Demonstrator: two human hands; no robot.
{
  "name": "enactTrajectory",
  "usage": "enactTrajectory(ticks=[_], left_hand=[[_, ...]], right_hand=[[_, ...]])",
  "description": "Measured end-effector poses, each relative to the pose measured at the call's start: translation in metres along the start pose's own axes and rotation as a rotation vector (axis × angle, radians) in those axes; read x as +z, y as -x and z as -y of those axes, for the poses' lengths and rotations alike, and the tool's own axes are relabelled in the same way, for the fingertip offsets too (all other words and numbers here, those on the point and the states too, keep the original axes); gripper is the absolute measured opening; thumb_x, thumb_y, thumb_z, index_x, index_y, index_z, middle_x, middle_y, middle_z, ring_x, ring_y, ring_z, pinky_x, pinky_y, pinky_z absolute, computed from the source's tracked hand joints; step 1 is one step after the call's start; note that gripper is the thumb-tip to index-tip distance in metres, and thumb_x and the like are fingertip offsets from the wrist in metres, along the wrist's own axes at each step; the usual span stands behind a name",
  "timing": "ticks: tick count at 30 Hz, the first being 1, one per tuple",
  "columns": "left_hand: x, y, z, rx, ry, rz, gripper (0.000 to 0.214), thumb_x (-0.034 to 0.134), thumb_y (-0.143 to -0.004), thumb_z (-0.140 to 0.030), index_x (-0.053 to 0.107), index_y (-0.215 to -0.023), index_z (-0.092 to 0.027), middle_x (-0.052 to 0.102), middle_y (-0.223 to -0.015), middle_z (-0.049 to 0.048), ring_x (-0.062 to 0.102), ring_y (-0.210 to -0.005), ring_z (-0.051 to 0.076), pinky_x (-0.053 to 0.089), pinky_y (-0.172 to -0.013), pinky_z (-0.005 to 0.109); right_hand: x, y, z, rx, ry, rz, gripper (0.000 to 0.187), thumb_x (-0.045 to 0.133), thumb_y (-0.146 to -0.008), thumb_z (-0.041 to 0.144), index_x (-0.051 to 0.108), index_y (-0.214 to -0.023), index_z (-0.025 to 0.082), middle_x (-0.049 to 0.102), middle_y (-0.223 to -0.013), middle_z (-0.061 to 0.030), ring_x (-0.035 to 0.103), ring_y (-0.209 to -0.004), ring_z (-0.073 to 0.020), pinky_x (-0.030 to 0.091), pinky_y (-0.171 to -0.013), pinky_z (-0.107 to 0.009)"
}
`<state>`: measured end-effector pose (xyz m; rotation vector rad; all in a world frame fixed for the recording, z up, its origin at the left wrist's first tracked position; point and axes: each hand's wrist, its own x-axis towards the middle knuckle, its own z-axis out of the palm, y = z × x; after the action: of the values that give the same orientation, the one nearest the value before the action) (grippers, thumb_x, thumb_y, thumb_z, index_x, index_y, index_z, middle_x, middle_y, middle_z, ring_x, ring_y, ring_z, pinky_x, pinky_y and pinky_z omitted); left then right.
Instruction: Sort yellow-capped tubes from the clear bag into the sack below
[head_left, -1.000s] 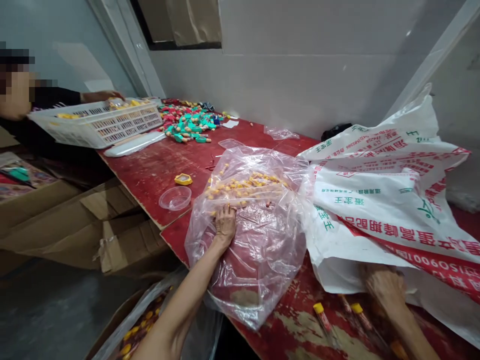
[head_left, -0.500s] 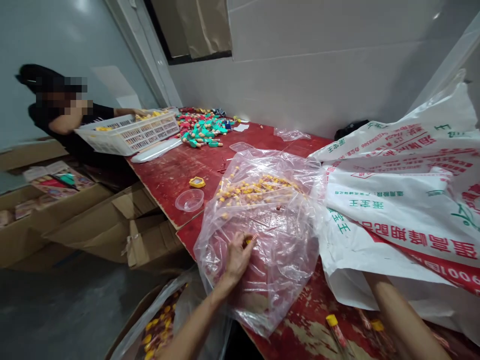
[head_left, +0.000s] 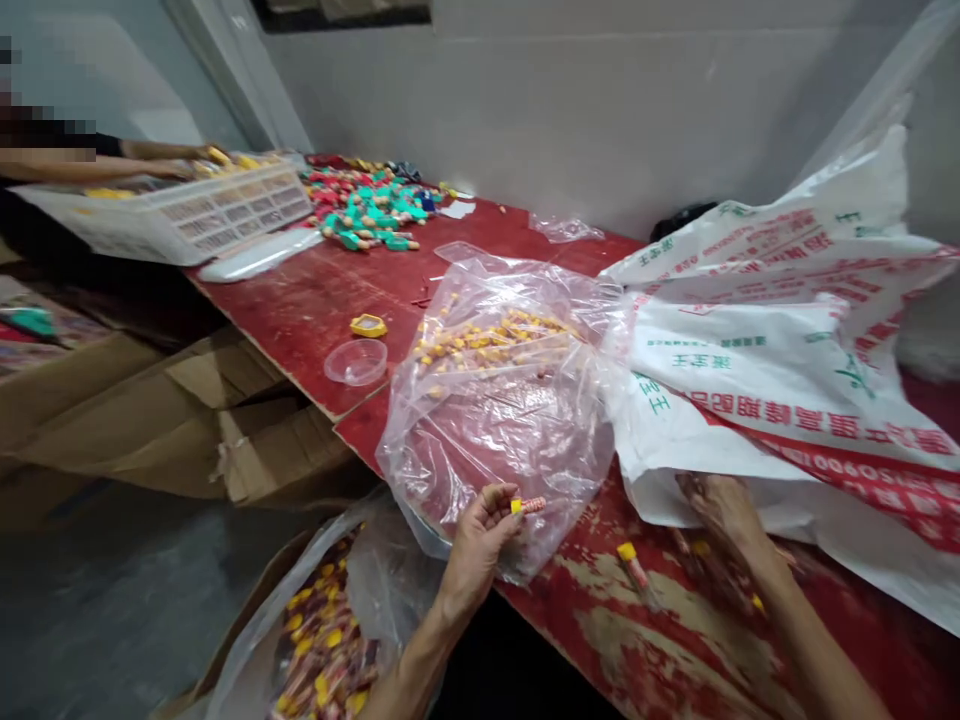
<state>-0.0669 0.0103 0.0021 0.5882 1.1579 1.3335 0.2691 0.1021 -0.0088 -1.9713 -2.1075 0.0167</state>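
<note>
My left hand (head_left: pixel 476 540) pinches a small yellow-capped tube (head_left: pixel 533 505) with a red-and-white patterned body, holding it by the cap end. It hovers over the near edge of a clear plastic bag (head_left: pixel 517 440) lying on the red table. Many small yellow-tipped pieces (head_left: pixel 510 335) show through the bag's far part. My right hand (head_left: pixel 724 505) is at the lower edge of a white printed sack (head_left: pixel 720 360); its fingers are blurred and partly covered. Below it, another yellow-capped tube (head_left: pixel 636 568) lies on the table, with more blurred ones beside my right forearm.
Below the table edge, a lined box (head_left: pixel 240 625) holds many yellow-capped tubes. A clear round tub (head_left: pixel 356 362) and a yellow-rimmed piece (head_left: pixel 368 326) sit left of the bag. Farther back are green and red figures (head_left: pixel 375 210) and a white crate (head_left: pixel 225 215) where a co-worker reaches in.
My left hand has moved toward me and right, and the tube in it now shows clearly. My right hand has come partly out from under the sack. The view has shifted.
</note>
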Motion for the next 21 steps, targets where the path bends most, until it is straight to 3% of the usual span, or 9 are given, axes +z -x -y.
enactTrajectory(ticks=[5, 9, 15, 21], left_hand=[[0.023, 0.019, 0.013, -0.075, -0.028, 0.172, 0.032, 0.080, -0.061, -0.033, 0.067, -0.086, -0.018, 0.072, -0.084, 0.0038, 0.067, -0.084, 0.020, 0.050, -0.074, 0.028], [0.046, 0.038, 0.022, -0.004, -0.145, 0.257, 0.025, 0.078, -0.063, -0.033, 0.072, -0.084, -0.019, 0.069, -0.086, 0.0027, 0.064, -0.084, 0.018, 0.049, -0.078, 0.027], [0.063, 0.060, 0.027, 0.000, -0.167, 0.221, 0.032, 0.075, -0.067, -0.038, 0.072, -0.093, -0.021, 0.071, -0.093, 0.0049, 0.064, -0.089, 0.021, 0.049, -0.085, 0.032], [0.068, 0.079, 0.037, 0.177, -0.351, 0.205, 0.027, 0.061, -0.080, -0.041, 0.074, -0.096, -0.023, 0.071, -0.097, 0.0060, 0.063, -0.093, 0.022, 0.048, -0.090, 0.032]], right_hand=[[-0.043, 0.095, 0.038, -0.112, -0.474, 0.134, 0.039, 0.042, -0.091, 0.038, 0.061, -0.119, 0.018, 0.065, -0.117, -0.0103, 0.060, -0.108, -0.0213, 0.050, -0.089, -0.033], [-0.059, 0.125, 0.074, -0.199, -0.606, 0.232, 0.035, 0.044, -0.092, 0.031, 0.060, -0.123, 0.024, 0.065, -0.116, -0.0072, 0.060, -0.108, -0.0194, 0.050, -0.092, -0.033], [-0.040, 0.141, 0.089, -0.264, -0.610, 0.137, 0.039, 0.043, -0.090, 0.020, 0.056, -0.127, 0.022, 0.063, -0.121, -0.0087, 0.059, -0.112, -0.0202, 0.049, -0.095, -0.037], [-0.008, 0.168, 0.104, -0.220, -0.618, -0.088, 0.047, 0.037, -0.085, 0.012, 0.050, -0.130, 0.019, 0.059, -0.127, -0.0114, 0.053, -0.121, -0.0222, 0.047, -0.100, -0.040]])
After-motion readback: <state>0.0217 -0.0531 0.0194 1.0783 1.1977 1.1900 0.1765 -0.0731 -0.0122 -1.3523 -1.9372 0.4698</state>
